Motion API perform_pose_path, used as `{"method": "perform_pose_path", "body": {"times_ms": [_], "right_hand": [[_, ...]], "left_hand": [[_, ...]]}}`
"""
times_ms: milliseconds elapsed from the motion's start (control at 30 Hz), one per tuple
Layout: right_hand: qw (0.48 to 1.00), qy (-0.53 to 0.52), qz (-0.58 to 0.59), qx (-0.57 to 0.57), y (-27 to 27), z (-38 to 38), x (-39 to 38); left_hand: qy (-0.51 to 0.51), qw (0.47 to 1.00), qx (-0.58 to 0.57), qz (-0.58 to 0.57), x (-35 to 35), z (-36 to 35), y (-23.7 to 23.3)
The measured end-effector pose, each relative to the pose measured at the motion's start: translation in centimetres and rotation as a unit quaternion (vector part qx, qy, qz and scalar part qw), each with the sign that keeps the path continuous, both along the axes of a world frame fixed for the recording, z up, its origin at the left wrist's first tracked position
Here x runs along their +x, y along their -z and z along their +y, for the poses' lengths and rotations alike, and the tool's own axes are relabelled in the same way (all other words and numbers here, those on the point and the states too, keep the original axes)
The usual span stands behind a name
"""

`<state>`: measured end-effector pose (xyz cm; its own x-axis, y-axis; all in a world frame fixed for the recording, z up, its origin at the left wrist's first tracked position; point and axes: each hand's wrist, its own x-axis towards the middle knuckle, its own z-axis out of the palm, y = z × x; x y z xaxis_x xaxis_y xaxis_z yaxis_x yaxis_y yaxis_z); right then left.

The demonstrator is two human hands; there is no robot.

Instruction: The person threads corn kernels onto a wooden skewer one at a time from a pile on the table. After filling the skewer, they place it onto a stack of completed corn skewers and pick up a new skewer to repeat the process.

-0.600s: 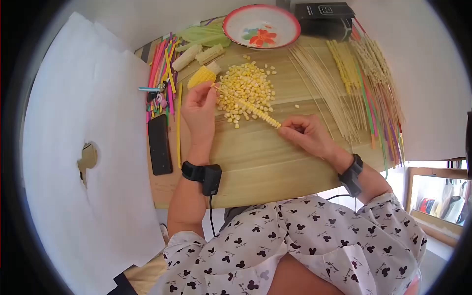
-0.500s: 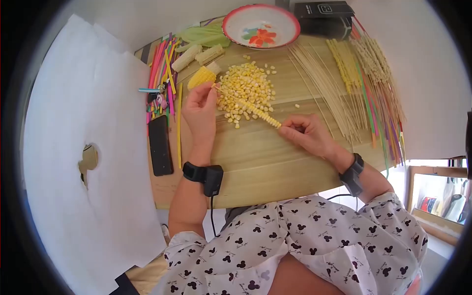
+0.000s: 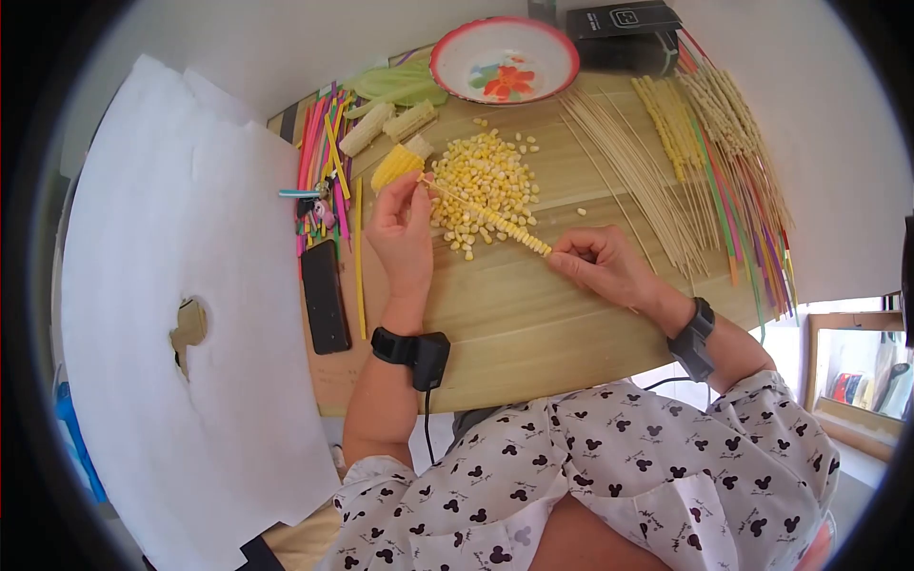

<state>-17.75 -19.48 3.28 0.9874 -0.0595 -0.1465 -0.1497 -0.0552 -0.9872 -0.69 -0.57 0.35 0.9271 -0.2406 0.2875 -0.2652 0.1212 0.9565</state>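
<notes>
A thin skewer (image 3: 459, 198) slants over the table, its lower half packed with a row of yellow corn kernels (image 3: 515, 231). My right hand (image 3: 609, 265) is closed round the skewer's lower right end, fingers curled against the last kernels. At the upper left tip my left hand (image 3: 402, 233) pinches a small yellow piece that looks like a corn kernel; the fingers partly hide it. Behind the skewer spreads a heap of loose corn kernels (image 3: 486, 176). Beside my left fingertips lies a partly stripped corn cob (image 3: 396, 166).
Bare cobs (image 3: 367, 129) and a green husk (image 3: 405, 84) lie farther back near an enamel basin (image 3: 505, 100). Plain skewers (image 3: 633, 171) and filled skewers (image 3: 728, 119) lie to the right. At left are a phone (image 3: 325, 297) and colourful sticks (image 3: 319, 143).
The whole view has shifted slightly, so everything appears a little lower and farther right. Both hands keep their grip, with the skewer held at nearly the same slant.
</notes>
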Motion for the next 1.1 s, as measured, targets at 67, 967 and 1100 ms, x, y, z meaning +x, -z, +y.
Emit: {"method": "perform_pose_path", "body": {"times_ms": [67,967,1100], "right_hand": [[1.000,-0.018,0.013,0.009,-0.2,-0.2,-0.1],[0.999,-0.001,0.037,0.026,0.0,-0.5,-0.2],[1.000,0.003,0.025,0.018,-0.1,-0.7,-0.3]], "left_hand": [[-0.003,1.000,-0.009,0.000,0.0,0.0,-0.1],[0.104,0.904,-0.318,0.264,2.6,1.9,0.9],[0.108,0.904,-0.319,0.263,2.5,1.8,0.6]]}}
